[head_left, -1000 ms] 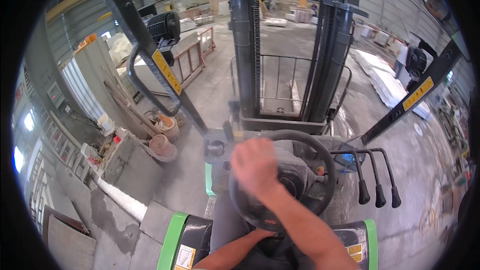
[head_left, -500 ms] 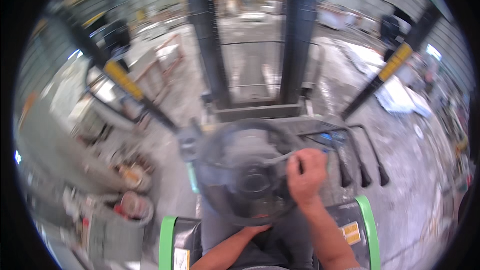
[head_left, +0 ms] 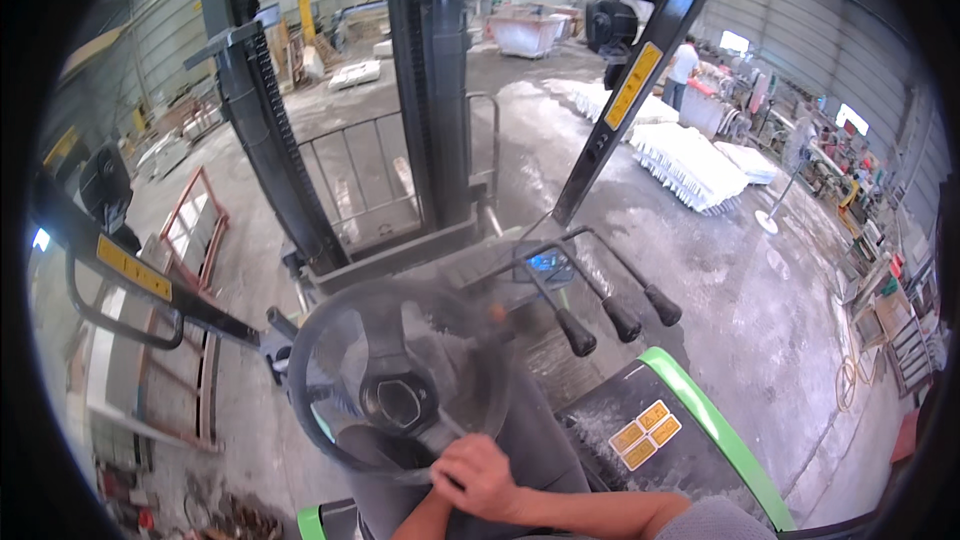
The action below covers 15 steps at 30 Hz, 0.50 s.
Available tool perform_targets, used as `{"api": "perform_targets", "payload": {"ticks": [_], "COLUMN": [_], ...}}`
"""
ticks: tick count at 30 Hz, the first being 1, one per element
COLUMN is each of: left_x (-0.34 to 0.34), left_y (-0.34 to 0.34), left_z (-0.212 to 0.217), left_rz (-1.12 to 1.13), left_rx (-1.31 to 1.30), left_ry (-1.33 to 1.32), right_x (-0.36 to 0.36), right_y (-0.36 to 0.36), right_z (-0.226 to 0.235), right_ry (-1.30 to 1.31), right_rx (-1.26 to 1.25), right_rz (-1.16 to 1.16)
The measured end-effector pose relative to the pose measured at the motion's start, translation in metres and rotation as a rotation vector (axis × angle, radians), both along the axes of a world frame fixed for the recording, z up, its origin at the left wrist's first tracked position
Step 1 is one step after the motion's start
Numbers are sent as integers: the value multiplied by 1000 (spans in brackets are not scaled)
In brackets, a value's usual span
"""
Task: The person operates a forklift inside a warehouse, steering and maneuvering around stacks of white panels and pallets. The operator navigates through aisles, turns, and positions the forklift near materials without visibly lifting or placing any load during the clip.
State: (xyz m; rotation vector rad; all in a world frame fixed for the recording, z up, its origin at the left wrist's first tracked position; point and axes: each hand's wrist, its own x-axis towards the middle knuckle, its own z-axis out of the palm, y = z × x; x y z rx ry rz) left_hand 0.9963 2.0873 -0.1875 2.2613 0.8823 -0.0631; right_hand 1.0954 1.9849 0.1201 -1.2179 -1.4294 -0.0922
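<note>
I sit in a forklift seat. My right hand (head_left: 475, 475) is closed on the near rim of the black steering wheel (head_left: 330, 340), which is smeared by motion. Its forearm comes in from the lower right. A short bit of another forearm shows at the bottom edge left of that hand; my left hand itself is out of sight. Three black-knobbed control levers (head_left: 620, 318) stand to the right of the wheel, apart from the hand. The dark mast (head_left: 435, 90) and a wire load guard (head_left: 370, 175) rise ahead.
A green and black side cover with yellow labels (head_left: 650, 425) lies at my right. Beyond are a dusty concrete floor, stacked white slabs (head_left: 690, 165), a standing person (head_left: 683, 70), shelving at the far right, and metal racks (head_left: 190, 230) on the left.
My hand has travelled round the wheel from its top, past the right side, to the near rim. The view has swung to the right across the hall.
</note>
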Motion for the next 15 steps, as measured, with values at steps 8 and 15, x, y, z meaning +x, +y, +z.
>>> {"api": "perform_targets", "payload": {"ticks": [8, 15], "left_x": [60, 83], "left_y": [217, 382], "left_z": [2, 10], "left_rz": [-85, -103], "left_rx": [13, -5], "left_ry": [7, 11], "right_x": [-58, -74], "right_y": [253, 509], "right_z": [-11, 58], "right_ry": [-93, -103], "right_rx": [144, 265], "right_rz": [305, 267]}}
